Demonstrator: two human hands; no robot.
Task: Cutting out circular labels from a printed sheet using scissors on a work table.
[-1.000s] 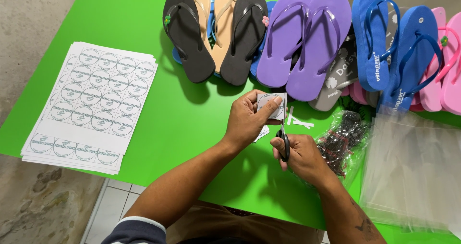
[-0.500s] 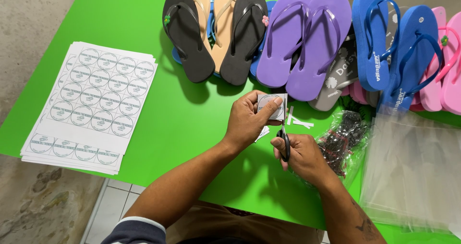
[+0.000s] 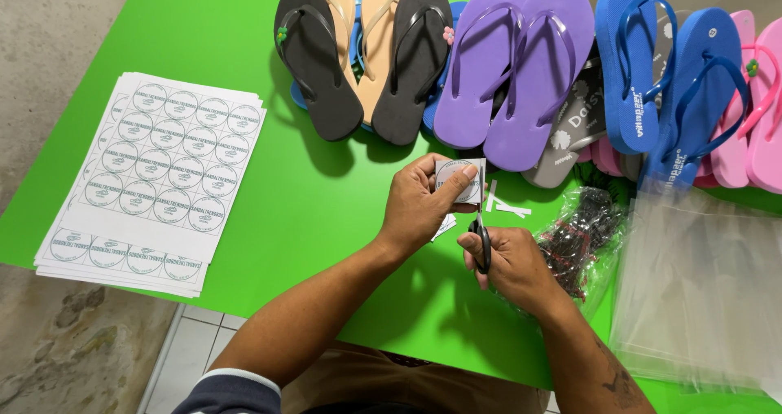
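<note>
My left hand [image 3: 419, 204] pinches a small square paper label [image 3: 458, 179] with a round printed mark, held just above the green table [image 3: 244, 47]. My right hand [image 3: 509, 263] grips black-handled scissors [image 3: 482, 228], whose blades point up along the label's right edge. Thin white paper offcuts [image 3: 509, 208] lie on the table just right of the label. A stack of white sheets printed with rows of round labels [image 3: 155, 182] lies at the table's left, its lower part cut away.
Pairs of flip-flops line the far edge: black [image 3: 318, 63], tan, purple [image 3: 521, 63], blue [image 3: 652, 72], pink [image 3: 753, 104]. A bag of small dark parts [image 3: 582, 231] and a pile of clear plastic bags [image 3: 700, 292] lie at my right. Tiled floor shows below the table's near edge.
</note>
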